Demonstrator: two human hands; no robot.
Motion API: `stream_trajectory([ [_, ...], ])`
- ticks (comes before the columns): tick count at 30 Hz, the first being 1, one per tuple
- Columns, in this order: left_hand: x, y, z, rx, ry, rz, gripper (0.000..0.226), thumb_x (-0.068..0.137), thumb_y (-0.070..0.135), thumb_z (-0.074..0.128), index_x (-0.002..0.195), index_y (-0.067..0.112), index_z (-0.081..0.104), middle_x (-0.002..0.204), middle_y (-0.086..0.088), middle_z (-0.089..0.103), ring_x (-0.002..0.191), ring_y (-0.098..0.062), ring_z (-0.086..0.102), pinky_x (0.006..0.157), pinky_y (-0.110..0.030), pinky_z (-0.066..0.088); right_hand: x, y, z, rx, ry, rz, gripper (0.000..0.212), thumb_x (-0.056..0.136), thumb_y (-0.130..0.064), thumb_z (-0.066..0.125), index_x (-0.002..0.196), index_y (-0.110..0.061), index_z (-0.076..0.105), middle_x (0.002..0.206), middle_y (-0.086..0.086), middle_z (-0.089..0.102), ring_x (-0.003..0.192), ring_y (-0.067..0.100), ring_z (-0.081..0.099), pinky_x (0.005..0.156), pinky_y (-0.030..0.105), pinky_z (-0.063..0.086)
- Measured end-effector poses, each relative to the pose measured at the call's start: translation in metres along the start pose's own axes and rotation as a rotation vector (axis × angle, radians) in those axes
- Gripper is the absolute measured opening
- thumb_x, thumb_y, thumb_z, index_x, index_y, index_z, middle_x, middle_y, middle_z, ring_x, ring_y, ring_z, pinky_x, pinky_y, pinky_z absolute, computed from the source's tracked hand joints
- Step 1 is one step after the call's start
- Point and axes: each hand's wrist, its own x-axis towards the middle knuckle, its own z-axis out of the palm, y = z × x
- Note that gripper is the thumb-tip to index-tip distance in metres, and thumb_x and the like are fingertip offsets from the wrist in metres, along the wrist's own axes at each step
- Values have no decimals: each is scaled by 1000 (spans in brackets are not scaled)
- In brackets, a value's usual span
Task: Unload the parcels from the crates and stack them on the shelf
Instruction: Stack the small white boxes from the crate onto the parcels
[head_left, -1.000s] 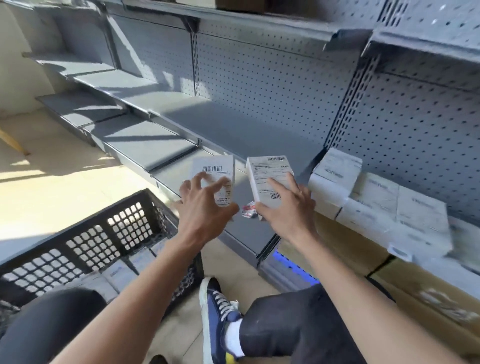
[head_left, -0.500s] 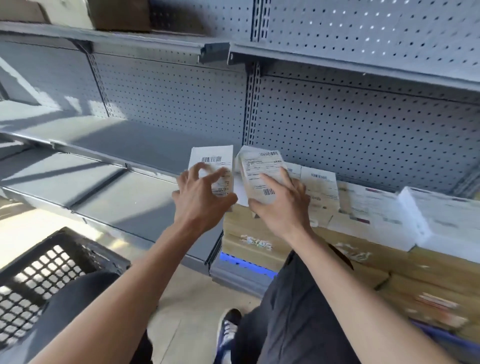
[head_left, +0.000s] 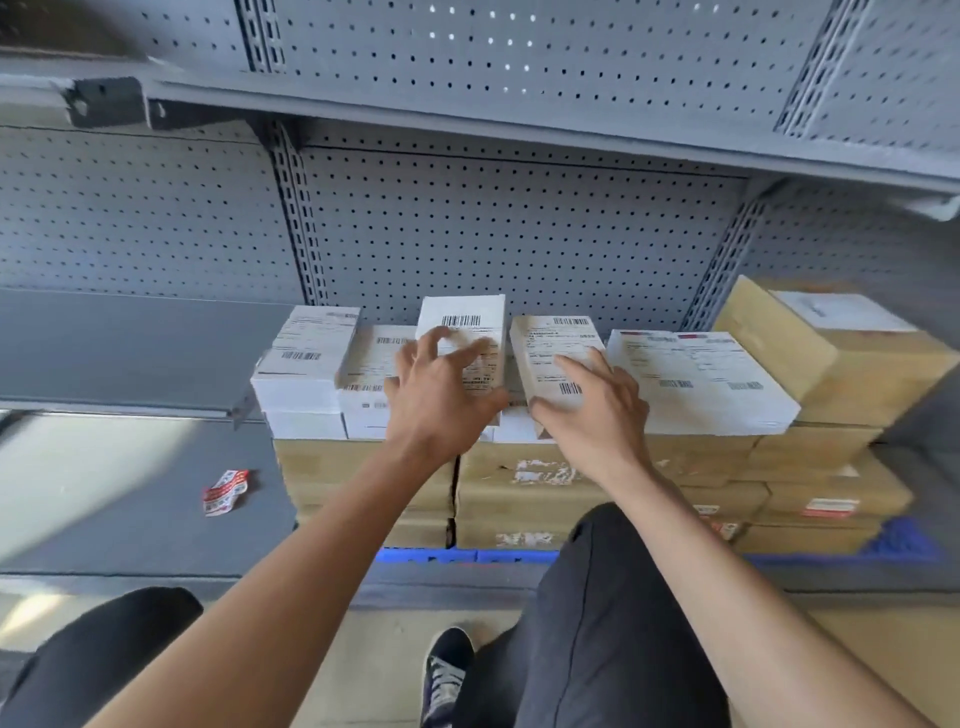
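Nearest the camera are the person's dark trouser knees and one dark laced shoe (head_left: 444, 675) on the pale floor, with both bare forearms reaching forward over them toward the stack of brown cartons (head_left: 524, 493) that fills the lower shelf (head_left: 130, 519). To the left of the cartons a small crumpled red-and-white wrapper (head_left: 224, 491) lies on the bare grey shelf board. Above the cartons' top edge, the left hand (head_left: 441, 400) grips a small white parcel (head_left: 462, 325) with a barcode label, thumb on one side and fingers curled over its face, holding it upright above the white boxes already lying on the cartons. Just to its right, the right hand (head_left: 592, 410) holds a second white parcel (head_left: 556, 358), fingers spread across its labelled face and thumb curled under its near edge, tilted and just above the cartons. Left of the held parcels, a row of stacked white boxes (head_left: 306, 374) rests on the cartons; on the right lies a wide flat white box (head_left: 696, 384), and beyond it a larger tan carton (head_left: 831, 353) sits askew. Behind everything stands the grey perforated back panel (head_left: 519, 234), with the upper shelf (head_left: 467, 124) crossing overhead
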Motion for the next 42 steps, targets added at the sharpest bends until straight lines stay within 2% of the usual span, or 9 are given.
stream_trajectory([
  [3, 11, 22, 19, -19, -27, 28, 68, 79, 55, 67, 145, 44, 50, 156, 7, 32, 144, -25, 21, 112, -54, 29, 9, 21, -11, -17, 28, 36, 72, 76, -64, 53, 143, -40, 48, 157, -11, 35, 146, 26, 27, 115, 55, 26],
  [8, 25, 46, 47, -38, -73, 46, 66, 81, 56, 66, 144, 43, 51, 155, 6, 34, 142, -24, 23, 110, -53, 32, 21, 46, -17, -39, 24, 101, 66, 80, -63, 56, 142, -39, 50, 156, -10, 38, 146, 26, 27, 116, 53, 26],
  [12, 32, 54, 62, -28, -85, 35, 65, 81, 54, 68, 143, 44, 51, 153, 5, 35, 141, -25, 24, 109, -52, 30, 26, 51, -16, -54, 2, 94, 64, 82, -62, 57, 140, -35, 53, 147, -12, 45, 141, 28, 35, 112, 52, 32],
  [20, 42, 60, 74, -18, -99, 3, 59, 84, 56, 64, 141, 45, 53, 151, 3, 38, 137, -28, 27, 109, -51, 32, 29, 55, -18, -6, 12, 95, 64, 85, -61, 59, 143, -34, 51, 148, -11, 45, 139, 26, 36, 111, 45, 29],
  [24, 42, 59, 76, 0, -85, -4, 58, 85, 57, 63, 140, 44, 54, 150, 3, 38, 137, -29, 28, 107, -51, 32, 31, 53, -16, 35, 49, 109, 65, 83, -60, 60, 143, -36, 51, 145, -14, 50, 135, 25, 41, 111, 47, 31],
  [29, 45, 55, 74, 18, -64, -16, 58, 84, 58, 63, 139, 45, 55, 151, 3, 39, 138, -29, 27, 108, -52, 32, 34, 53, -7, -30, 52, 85, 61, 86, -58, 59, 141, -32, 53, 144, -12, 48, 137, 30, 37, 110, 49, 31],
  [35, 43, 48, 69, 148, -66, 1, 56, 84, 59, 63, 137, 42, 58, 152, 1, 39, 139, -31, 26, 107, -51, 30, 39, 60, 7, -193, 23, 36, 63, 86, -60, 58, 140, -29, 55, 145, -5, 47, 139, 36, 34, 109, 52, 31],
  [38, 44, 43, 70, 169, -86, -17, 54, 84, 60, 63, 135, 43, 60, 153, 2, 38, 140, -31, 24, 107, -51, 29, 42, 63, 14, -290, 0, 6, 64, 87, -65, 53, 140, -29, 55, 152, 0, 42, 146, 35, 23, 113, 52, 26],
  [42, 43, 41, 72, 185, -89, -18, 52, 83, 59, 62, 132, 44, 62, 150, 4, 40, 140, -32, 25, 106, -50, 29, 47, 69, 22, -369, -2, -24, 62, 91, -69, 44, 137, -29, 57, 150, 3, 46, 147, 36, 24, 117, 54, 20],
])
